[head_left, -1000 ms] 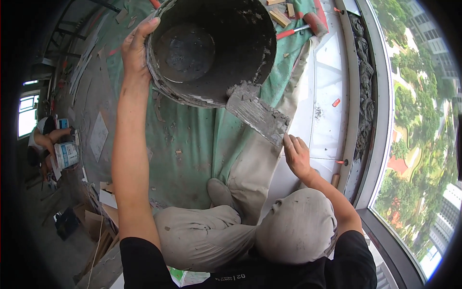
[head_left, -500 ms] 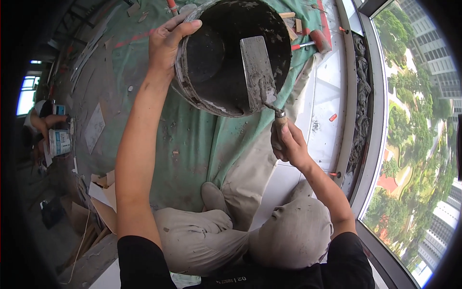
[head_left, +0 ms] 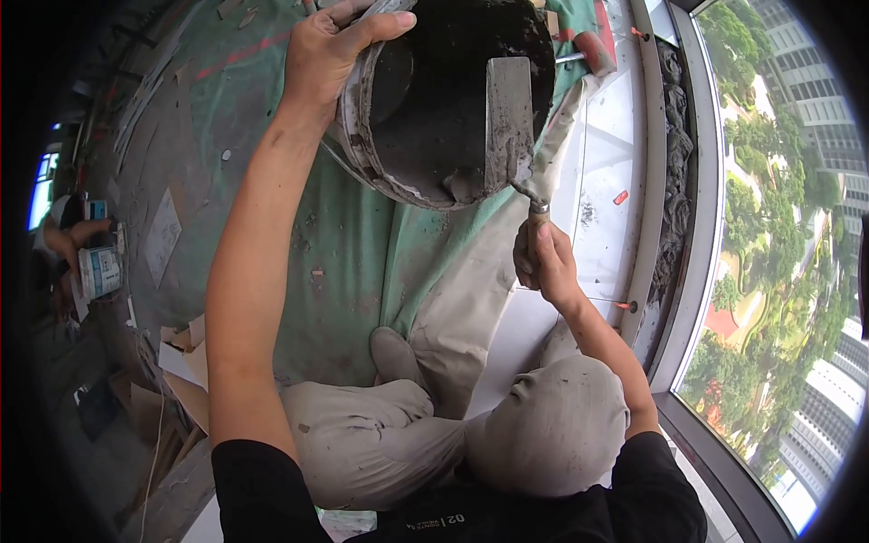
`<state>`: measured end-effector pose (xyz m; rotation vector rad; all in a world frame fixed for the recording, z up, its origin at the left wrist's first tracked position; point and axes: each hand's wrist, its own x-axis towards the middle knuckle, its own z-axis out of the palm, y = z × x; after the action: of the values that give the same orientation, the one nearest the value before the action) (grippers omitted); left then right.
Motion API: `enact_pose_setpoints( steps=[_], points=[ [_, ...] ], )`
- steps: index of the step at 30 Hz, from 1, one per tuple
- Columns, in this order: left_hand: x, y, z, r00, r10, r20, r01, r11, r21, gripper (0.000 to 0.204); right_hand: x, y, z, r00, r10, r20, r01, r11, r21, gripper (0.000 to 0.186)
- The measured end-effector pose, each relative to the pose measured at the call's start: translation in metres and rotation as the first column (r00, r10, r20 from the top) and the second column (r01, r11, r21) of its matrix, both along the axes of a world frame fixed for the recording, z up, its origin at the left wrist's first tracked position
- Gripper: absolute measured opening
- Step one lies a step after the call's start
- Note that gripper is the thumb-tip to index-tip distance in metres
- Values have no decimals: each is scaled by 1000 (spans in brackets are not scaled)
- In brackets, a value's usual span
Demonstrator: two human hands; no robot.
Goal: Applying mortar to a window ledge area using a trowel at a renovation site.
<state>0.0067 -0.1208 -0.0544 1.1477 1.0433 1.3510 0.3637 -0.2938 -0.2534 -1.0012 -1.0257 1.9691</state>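
My left hand grips the rim of a dark round bucket, thumb over the edge, and holds it tilted so its inside faces me. Grey residue cakes the rim and inner wall. My right hand is closed round the handle of a trowel. The trowel's flat rectangular blade, smeared with grey mortar, lies inside the bucket against its right side. A small grey lump sits at the lower inner wall beside the blade. The bucket's far edge runs out of view at the top.
Green sheeting and a beige cloth cover the floor. A red-headed mallet lies beyond the bucket. Along the right runs a window frame. Torn cardboard is at left; farther off, a person is beside a white bucket.
The bucket has shifted slightly up and to the right with my left hand. Inside it, the trowel blade has turned more upright and moved right, towards the wall.
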Motion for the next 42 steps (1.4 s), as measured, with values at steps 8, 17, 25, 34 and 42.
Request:
enact_pose_setpoints(
  steps=[8, 17, 25, 34, 42],
  points=[
    [-26, -2, 8, 997, 79, 23, -79, 997, -3, 44, 67, -84, -19, 943, 151, 297, -142, 989, -51, 56],
    [35, -16, -7, 959, -34, -283, 37, 999, 6, 59, 104, 47, 130, 273, -68, 960, -566, 795, 217, 41],
    [70, -29, -21, 806, 96, -585, 35, 978, 208, 64, 69, 69, 103, 473, 528, 705, -497, 821, -282, 58],
    [77, -27, -29, 830, -36, -556, 108, 989, 98, 60, 79, 18, 91, 800, 555, 226, -405, 779, -479, 72],
    [49, -8, -27, 880, -96, -466, 112, 994, 8, 65, 125, -60, 123, 979, 188, 74, -165, 956, -244, 57]
  ],
)
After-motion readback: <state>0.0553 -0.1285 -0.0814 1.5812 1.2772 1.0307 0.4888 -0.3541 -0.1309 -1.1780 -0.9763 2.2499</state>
